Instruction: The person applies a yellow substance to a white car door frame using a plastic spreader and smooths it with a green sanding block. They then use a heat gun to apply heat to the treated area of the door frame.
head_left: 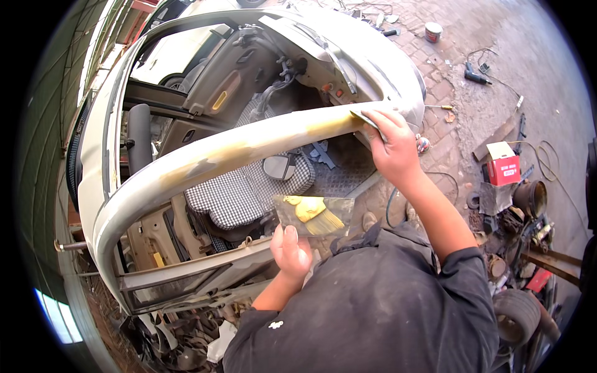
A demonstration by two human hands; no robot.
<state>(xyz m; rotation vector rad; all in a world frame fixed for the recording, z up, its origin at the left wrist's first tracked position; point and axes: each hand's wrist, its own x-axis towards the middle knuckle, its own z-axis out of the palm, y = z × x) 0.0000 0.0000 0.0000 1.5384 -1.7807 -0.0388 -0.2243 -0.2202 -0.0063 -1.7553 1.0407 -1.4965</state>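
My right hand [395, 149] grips a thin, flat putty spreader [365, 118], largely hidden by the fingers, with its edge against the front end of the car's roof pillar [255, 140]. Patches of yellowish filler run along that pale, curved pillar. Lower down, in front of my body, my left hand [291, 253] holds a flat rectangular mixing board [344, 210] by its near left corner. A lump of yellow putty [305, 207] sits on the board, with a smeared streak beside it.
Below the pillar, the stripped cabin has a checkered seat [227, 202] and a loose mirror [279, 167]. A red box [502, 165], metal scrap and a tyre [516, 316] lie to my right. Farther off are a drill [476, 74], cables and a paint can [433, 32].
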